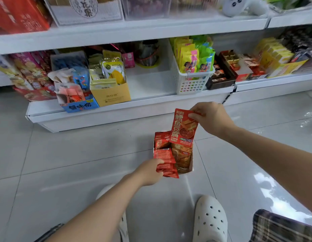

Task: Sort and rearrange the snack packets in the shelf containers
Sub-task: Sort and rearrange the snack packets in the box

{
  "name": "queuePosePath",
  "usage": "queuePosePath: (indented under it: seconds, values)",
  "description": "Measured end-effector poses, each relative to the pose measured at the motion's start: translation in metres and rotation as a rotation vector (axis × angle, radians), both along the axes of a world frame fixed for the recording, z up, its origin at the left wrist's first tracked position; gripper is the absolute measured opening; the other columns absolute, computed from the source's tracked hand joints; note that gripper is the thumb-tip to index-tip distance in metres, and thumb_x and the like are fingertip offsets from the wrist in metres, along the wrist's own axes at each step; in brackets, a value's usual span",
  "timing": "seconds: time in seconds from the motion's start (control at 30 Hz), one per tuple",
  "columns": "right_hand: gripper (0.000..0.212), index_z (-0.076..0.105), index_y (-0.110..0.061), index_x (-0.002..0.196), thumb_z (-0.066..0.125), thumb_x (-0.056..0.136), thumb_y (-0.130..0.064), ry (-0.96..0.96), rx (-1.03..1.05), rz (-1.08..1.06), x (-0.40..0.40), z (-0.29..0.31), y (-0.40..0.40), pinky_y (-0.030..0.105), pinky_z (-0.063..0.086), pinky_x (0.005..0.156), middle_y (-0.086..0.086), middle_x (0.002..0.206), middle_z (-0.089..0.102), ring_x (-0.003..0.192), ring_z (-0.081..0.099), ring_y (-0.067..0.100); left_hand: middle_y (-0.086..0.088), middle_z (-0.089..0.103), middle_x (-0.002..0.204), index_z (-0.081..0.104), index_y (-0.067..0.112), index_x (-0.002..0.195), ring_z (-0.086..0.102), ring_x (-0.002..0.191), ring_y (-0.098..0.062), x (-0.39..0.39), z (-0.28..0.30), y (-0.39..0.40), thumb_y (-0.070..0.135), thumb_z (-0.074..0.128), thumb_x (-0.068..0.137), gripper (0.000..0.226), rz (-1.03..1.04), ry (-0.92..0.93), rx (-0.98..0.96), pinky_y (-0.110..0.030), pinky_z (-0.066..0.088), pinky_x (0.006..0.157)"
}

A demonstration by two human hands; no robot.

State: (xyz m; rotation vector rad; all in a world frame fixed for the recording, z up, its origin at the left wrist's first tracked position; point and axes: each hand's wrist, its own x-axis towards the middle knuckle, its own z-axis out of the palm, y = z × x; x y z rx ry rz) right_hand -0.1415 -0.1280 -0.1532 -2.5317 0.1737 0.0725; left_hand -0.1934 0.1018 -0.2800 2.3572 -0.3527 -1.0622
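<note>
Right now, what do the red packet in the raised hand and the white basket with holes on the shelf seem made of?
Red snack packet: looks like glossy printed plastic film, thin, hanging slightly bent from the pinch. White perforated basket: apparently rigid moulded plastic, matte, with even rows of round holes.

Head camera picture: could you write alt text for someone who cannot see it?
A person's right hand pinches a red snack packet above a small box of packets on the tiled floor, while the left hand grips a stack of red packets in it. Behind, a low shelf holds assorted snacks.
</note>
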Motion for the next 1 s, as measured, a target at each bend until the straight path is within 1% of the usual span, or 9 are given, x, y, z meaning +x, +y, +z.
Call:
queuePosePath:
  seconds: [0.1,0.27,0.37,0.43,0.5,0.57,0.7,0.83,1.0]
  values:
    - [0.012,0.074,-0.016,0.096,0.071,0.088,-0.024,0.025,0.089,-0.044,-0.022,0.047,-0.008,0.01,0.049,0.064,-0.005,0.083,0.069,0.075,0.063,0.002,0.003,0.058,0.133,0.053,0.016,0.135,0.059,0.116,-0.015,0.001,0.048,0.003,0.02,0.056,0.096,0.039,0.19,0.09,-0.121,-0.02,0.045,0.093]
    - [0.006,0.072,-0.019,0.084,0.076,0.083,-0.023,0.023,0.492,-0.121,-0.069,0.122,0.007,0.028,0.061,0.072,0.001,0.087,0.076,0.078,0.073,0.01,-0.002,0.073,0.108,0.066,0.018,0.11,0.065,0.098,-0.014,-0.012,0.18,0.003,0.039,0.041,0.103,0.034,0.479,0.124,-0.526,-0.031,0.046,0.089]
    - [0.012,0.073,-0.012,0.09,0.077,0.082,-0.021,-0.026,0.648,-0.149,-0.094,0.151,0.019,0.027,0.061,0.07,0.007,0.087,0.076,0.079,0.074,0.014,-0.005,0.074,0.106,0.063,0.018,0.116,0.07,0.098,-0.021,-0.034,0.241,0.0,0.041,0.051,0.097,0.031,0.502,0.097,-0.668,-0.037,0.054,0.09]
    - [0.017,0.073,-0.008,0.092,0.077,0.082,-0.021,-0.038,0.692,-0.125,-0.107,0.163,0.028,0.024,0.06,0.067,0.008,0.086,0.076,0.079,0.074,0.015,-0.004,0.075,0.103,0.061,0.02,0.117,0.072,0.092,-0.018,-0.053,0.267,0.0,0.031,0.063,0.093,0.027,0.472,0.017,-0.656,-0.028,0.059,0.078]
    - [0.018,0.073,-0.007,0.091,0.076,0.083,-0.023,-0.018,0.737,-0.106,-0.118,0.171,0.034,0.022,0.059,0.065,0.008,0.084,0.076,0.08,0.074,0.015,-0.002,0.076,0.096,0.061,0.019,0.116,0.074,0.084,-0.015,-0.069,0.281,-0.001,0.017,0.069,0.089,0.028,0.466,-0.071,-0.63,-0.024,0.058,0.068]
    - [0.021,0.072,-0.006,0.091,0.076,0.083,-0.025,0.003,0.816,-0.119,-0.123,0.178,0.038,0.021,0.058,0.064,0.008,0.085,0.076,0.081,0.074,0.014,0.0,0.077,0.089,0.061,0.018,0.114,0.074,0.081,-0.015,-0.078,0.288,-0.001,0.007,0.069,0.087,0.03,0.459,-0.101,-0.624,-0.029,0.06,0.07]
    - [0.03,0.072,-0.004,0.1,0.073,0.085,-0.03,0.05,0.974,-0.15,-0.125,0.184,0.04,0.022,0.057,0.066,0.007,0.092,0.076,0.084,0.073,0.013,0.0,0.077,0.091,0.064,0.02,0.109,0.074,0.083,-0.017,-0.088,0.295,0.003,0.01,0.069,0.087,0.024,0.517,-0.091,-0.683,-0.036,0.059,0.077]
    - [0.032,0.071,-0.003,0.103,0.071,0.086,-0.03,0.04,0.981,-0.191,-0.122,0.185,0.045,0.018,0.055,0.061,0.008,0.091,0.076,0.078,0.072,0.011,0.001,0.077,0.088,0.066,0.014,0.101,0.074,0.083,-0.016,-0.096,0.29,0.003,0.021,0.068,0.088,0.014,0.555,-0.115,-0.704,-0.036,0.056,0.08]
    - [0.03,0.072,-0.006,0.101,0.071,0.086,-0.032,0.016,0.927,-0.26,-0.114,0.186,0.045,0.018,0.054,0.058,0.006,0.087,0.076,0.074,0.073,0.013,-0.005,0.076,0.095,0.063,0.01,0.109,0.073,0.089,-0.021,-0.092,0.288,0.001,0.004,0.067,0.087,0.023,0.531,0.002,-0.768,-0.033,0.057,0.08]
